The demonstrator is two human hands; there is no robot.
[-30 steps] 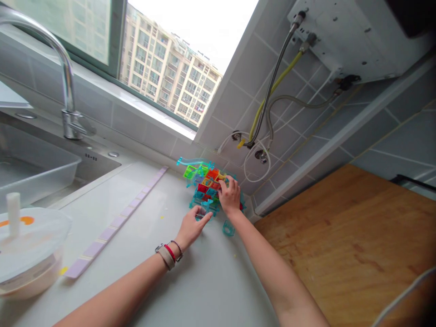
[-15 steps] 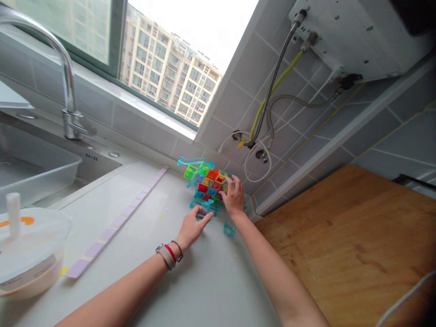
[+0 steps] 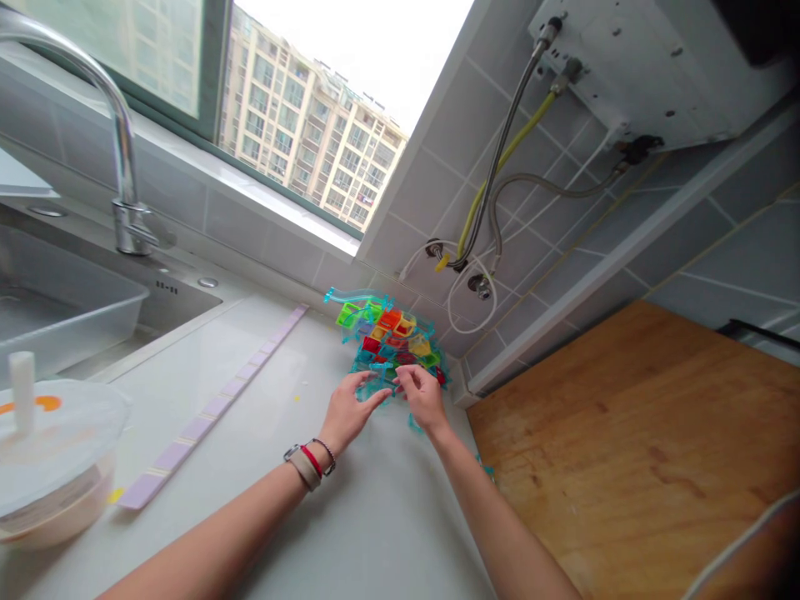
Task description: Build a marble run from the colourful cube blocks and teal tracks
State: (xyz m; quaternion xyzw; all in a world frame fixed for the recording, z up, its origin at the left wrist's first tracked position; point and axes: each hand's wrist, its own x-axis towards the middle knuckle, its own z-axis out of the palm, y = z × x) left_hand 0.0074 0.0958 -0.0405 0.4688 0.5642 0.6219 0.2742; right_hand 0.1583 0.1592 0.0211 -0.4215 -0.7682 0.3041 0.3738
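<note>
A stack of see-through coloured blocks (image 3: 391, 333), green, orange, red, yellow and teal, stands in the far corner of the white counter (image 3: 375, 517) against the tiled wall. My left hand (image 3: 350, 412), with a watch and red band on its wrist, pinches a teal block (image 3: 381, 382) at the foot of the stack. My right hand (image 3: 423, 400) meets it from the right, thumb and forefinger closed on the same teal piece. A loose teal piece (image 3: 413, 426) peeks out under my right hand. Another small teal bit (image 3: 487, 472) lies beside my right forearm.
A wooden board (image 3: 631, 442) covers the counter on the right. A strip of lilac tiles (image 3: 206, 412) runs along the counter. The sink (image 3: 56, 308) with its tap (image 3: 125, 192) is on the left, and a lidded white container (image 3: 50, 450) sits at the near left. Hoses (image 3: 493, 183) hang from a white appliance.
My right hand has come down from the top of the stack to its foot, next to my left hand. A yellow and a green block that it had covered now show.
</note>
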